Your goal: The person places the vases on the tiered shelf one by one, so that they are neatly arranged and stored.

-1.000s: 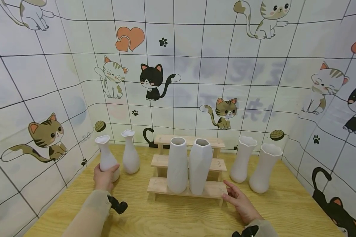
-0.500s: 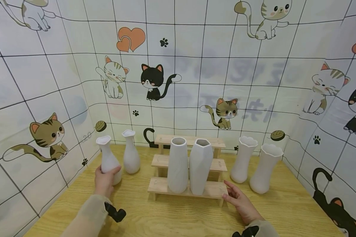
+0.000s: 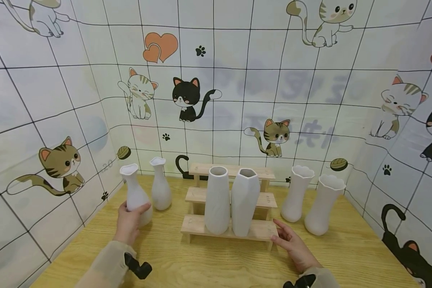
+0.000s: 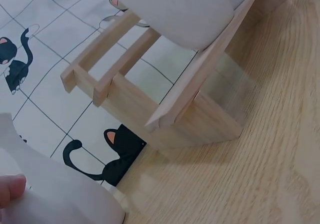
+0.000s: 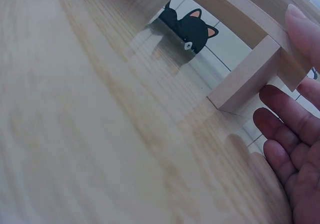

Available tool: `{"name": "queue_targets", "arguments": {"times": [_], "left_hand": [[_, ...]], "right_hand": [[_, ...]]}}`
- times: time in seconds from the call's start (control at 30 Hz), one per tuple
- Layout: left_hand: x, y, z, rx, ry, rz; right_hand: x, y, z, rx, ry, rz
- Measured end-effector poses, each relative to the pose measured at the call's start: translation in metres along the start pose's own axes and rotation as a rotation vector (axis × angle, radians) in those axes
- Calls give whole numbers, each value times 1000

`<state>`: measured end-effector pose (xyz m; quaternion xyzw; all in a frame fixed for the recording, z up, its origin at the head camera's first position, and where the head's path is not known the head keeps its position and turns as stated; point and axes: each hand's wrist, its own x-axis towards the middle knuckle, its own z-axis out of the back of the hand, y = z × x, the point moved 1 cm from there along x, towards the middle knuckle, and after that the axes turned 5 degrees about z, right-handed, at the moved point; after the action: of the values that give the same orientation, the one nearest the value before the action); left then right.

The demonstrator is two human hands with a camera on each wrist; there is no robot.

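Observation:
My left hand point(image 3: 129, 222) grips the body of a white vase point(image 3: 137, 200) with a narrow neck and flared rim, thumb across its front. The vase's lower part also shows in the left wrist view. Beside it stands a similar white vase point(image 3: 161, 188). My right hand point(image 3: 291, 245) holds the right end of the lowest board of a three-step wooden stand point(image 3: 192, 228). In the right wrist view the thumb point(image 5: 302, 31) lies at the board's edge and the other fingers are on its far side. On that board stand a ribbed white vase point(image 3: 217, 202) and a faceted white vase point(image 3: 245, 204).
Two white vases with scalloped rims, one farther back point(image 3: 297, 194) and one nearer point(image 3: 323, 206), stand right of the stand. Everything rests on a wood-grain table point(image 3: 209, 266). Cat-print walls point(image 3: 227, 100) enclose its back and sides.
My left hand has moved the vase slightly to the right and a little toward me, closer to the similar vase. The right hand has stayed at the stand's end.

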<state>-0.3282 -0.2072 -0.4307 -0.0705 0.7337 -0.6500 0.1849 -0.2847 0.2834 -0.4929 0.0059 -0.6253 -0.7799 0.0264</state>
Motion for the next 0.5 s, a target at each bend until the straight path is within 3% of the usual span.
{"name": "queue_targets", "arguments": {"times": [0.5], "left_hand": [[-26,-12,-14,22,107,-21]], "right_hand": [[-2,3,-1,3,2,-8]]}}
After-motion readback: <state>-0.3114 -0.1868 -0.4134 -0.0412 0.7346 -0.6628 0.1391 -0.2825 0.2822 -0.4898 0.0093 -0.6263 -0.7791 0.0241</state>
